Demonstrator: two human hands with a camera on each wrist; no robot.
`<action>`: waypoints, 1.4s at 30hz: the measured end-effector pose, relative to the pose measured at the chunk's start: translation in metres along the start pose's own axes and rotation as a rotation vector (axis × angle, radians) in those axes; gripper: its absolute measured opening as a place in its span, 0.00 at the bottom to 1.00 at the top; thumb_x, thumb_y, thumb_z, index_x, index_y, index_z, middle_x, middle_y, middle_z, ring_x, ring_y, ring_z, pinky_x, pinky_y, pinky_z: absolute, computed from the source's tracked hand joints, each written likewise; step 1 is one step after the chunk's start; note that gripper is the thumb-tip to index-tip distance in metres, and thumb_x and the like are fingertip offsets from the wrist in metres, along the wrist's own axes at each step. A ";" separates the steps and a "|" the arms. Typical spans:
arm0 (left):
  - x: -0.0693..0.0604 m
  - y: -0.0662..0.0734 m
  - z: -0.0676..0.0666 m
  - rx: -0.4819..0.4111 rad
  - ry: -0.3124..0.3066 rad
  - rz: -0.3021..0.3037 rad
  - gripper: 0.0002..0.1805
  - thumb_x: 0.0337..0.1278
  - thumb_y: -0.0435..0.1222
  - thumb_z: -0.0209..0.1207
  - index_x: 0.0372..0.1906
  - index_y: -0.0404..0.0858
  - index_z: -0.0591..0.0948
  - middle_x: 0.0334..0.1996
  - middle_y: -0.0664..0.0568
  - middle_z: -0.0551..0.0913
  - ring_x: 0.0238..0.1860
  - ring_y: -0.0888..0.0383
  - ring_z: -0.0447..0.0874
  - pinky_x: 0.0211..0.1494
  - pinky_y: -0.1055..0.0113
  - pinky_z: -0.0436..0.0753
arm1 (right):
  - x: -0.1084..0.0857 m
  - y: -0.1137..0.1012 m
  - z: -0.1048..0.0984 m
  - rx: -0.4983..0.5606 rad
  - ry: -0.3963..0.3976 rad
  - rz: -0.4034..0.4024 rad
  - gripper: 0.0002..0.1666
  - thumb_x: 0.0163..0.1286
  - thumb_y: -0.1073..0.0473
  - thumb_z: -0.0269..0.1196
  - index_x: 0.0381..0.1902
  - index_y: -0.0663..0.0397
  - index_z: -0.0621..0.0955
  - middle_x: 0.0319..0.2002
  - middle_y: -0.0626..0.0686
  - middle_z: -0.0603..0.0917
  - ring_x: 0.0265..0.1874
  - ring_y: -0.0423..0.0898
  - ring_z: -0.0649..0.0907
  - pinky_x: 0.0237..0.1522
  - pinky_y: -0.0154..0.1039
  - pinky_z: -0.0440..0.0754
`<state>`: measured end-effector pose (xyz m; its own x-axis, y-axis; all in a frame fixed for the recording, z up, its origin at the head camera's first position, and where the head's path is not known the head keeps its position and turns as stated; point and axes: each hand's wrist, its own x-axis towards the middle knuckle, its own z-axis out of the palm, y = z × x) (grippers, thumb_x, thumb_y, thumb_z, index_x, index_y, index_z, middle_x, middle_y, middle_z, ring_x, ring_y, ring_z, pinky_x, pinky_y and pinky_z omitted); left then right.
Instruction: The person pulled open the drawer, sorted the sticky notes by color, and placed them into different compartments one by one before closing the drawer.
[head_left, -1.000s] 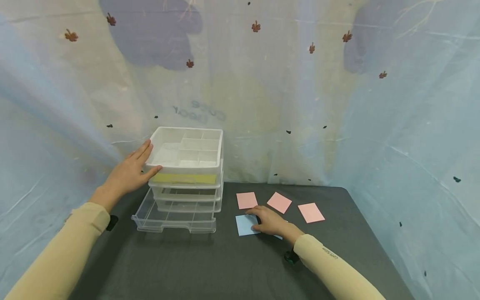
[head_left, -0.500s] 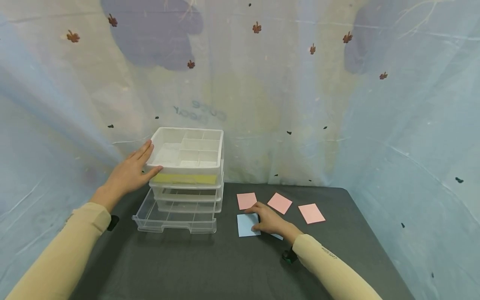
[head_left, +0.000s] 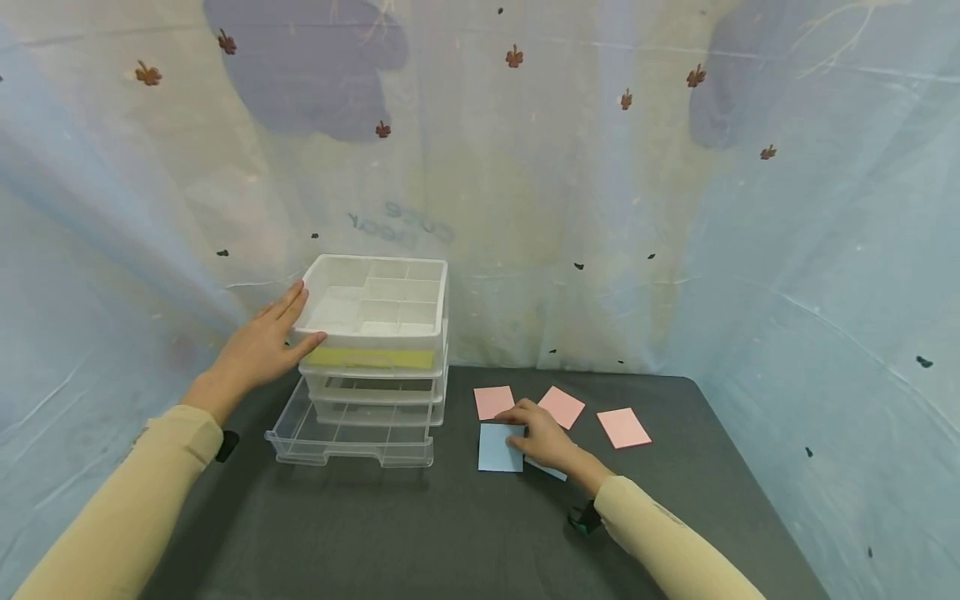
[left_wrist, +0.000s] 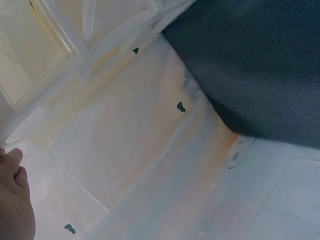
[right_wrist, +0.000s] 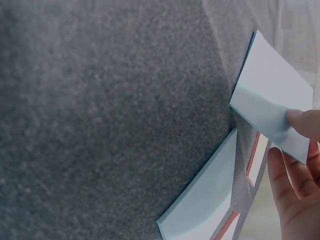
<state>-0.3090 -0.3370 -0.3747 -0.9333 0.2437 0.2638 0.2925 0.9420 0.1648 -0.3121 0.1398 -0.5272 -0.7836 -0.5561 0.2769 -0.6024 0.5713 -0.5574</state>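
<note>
My right hand [head_left: 546, 435] pinches a light-blue sticky note pad [head_left: 498, 450] by its right side. In the right wrist view the thumb lies on the face of this pad [right_wrist: 272, 85], with fingers behind it. A second light-blue pad [head_left: 546, 471] lies on the table, partly covered by that hand in the head view. At the left, my left hand [head_left: 258, 350] rests against the side of a white plastic drawer organizer [head_left: 367, 340], fingers extended. Its bottom clear drawer [head_left: 348, 454] is pulled out; something yellow [head_left: 367, 358] shows in an upper drawer.
Three pink sticky note pads lie behind and right of the right hand: a left one [head_left: 491, 402], a middle one [head_left: 564, 406] and a right one [head_left: 624, 427]. The dark table [head_left: 360, 533] is bordered by a patterned curtain [head_left: 517, 208] at the back and sides.
The blue pad in my right hand has shifted slightly right and away from me, uncovering more of the second blue pad. My left hand has stayed on the organizer.
</note>
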 end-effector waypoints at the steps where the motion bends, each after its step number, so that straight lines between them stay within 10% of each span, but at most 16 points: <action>1: 0.000 0.000 0.000 -0.001 0.001 0.000 0.51 0.77 0.59 0.51 0.85 0.36 0.41 0.85 0.45 0.35 0.79 0.27 0.47 0.79 0.31 0.50 | -0.001 0.000 0.000 0.002 0.011 0.003 0.22 0.67 0.70 0.70 0.59 0.57 0.86 0.46 0.52 0.81 0.47 0.51 0.84 0.44 0.43 0.84; 42: 0.000 0.001 0.000 0.004 0.013 0.014 0.51 0.77 0.58 0.53 0.85 0.34 0.42 0.85 0.42 0.37 0.82 0.34 0.45 0.82 0.37 0.48 | 0.002 -0.059 -0.029 0.259 0.267 -0.113 0.18 0.71 0.71 0.67 0.57 0.55 0.87 0.46 0.50 0.82 0.44 0.49 0.84 0.32 0.32 0.80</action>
<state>-0.3085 -0.3361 -0.3744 -0.9262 0.2542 0.2783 0.3049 0.9394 0.1567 -0.2825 0.1224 -0.4711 -0.7471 -0.4104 0.5228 -0.6555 0.3250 -0.6817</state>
